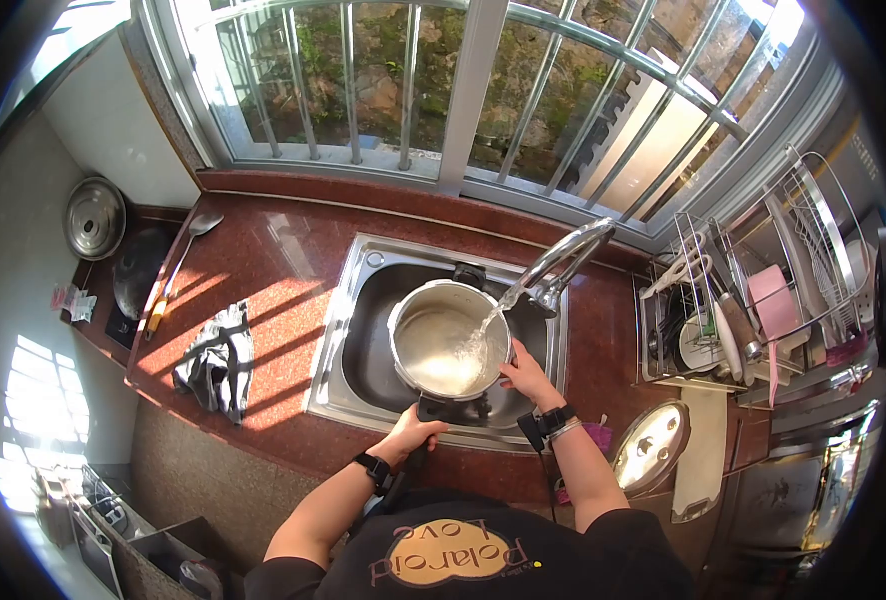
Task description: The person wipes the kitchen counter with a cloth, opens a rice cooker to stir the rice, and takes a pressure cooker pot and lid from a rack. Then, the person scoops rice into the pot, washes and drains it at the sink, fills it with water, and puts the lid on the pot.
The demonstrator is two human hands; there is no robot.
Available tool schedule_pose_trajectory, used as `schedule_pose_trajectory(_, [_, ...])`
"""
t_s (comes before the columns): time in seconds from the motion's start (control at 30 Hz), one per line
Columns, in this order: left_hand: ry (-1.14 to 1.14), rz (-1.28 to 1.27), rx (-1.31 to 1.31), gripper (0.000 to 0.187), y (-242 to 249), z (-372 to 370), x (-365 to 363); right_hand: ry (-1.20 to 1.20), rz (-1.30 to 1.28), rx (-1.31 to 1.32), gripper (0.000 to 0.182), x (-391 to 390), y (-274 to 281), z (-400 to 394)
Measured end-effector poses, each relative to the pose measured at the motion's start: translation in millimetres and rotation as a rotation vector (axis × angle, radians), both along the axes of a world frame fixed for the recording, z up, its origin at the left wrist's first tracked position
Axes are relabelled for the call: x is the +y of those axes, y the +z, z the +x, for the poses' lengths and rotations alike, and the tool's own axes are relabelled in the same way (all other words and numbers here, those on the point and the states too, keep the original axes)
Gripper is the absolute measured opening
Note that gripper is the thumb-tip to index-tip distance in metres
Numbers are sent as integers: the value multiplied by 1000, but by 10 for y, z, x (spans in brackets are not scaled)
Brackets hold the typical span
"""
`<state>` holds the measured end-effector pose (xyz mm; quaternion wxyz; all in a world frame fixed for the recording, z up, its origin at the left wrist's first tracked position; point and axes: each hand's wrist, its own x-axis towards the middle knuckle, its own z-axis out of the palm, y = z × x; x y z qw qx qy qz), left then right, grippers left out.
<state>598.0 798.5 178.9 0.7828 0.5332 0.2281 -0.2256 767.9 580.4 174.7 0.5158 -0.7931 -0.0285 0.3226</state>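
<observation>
A silver metal pot (403, 355) with black handles is held over the sink (363, 310); it looks like a pressure cooker body. Water runs from the curved faucet (563, 240) into it, and the cloudy water (433, 350) inside is stirred up under the stream. My left hand (410, 432) is closed round the black handle (445, 409) on the near side. With its fingers against the right side wall near the rim, my right hand (525, 376) grips the pot as well. The pot's underside is hidden.
On the red counter left lie a crumpled grey cloth (218, 360) and a long-handled spatula (178, 260). A round metal lid (653, 447) and a pale board (700, 450) are at right, below a wire dish rack (723, 300) with utensils. A barred window (413, 90) stands behind.
</observation>
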Motion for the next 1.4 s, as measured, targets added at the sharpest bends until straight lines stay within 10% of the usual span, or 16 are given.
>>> schedule_pose_trajectory(1.4, [4,18,17,33,93,-2,4,24,11,-28,67,-9,-85,11])
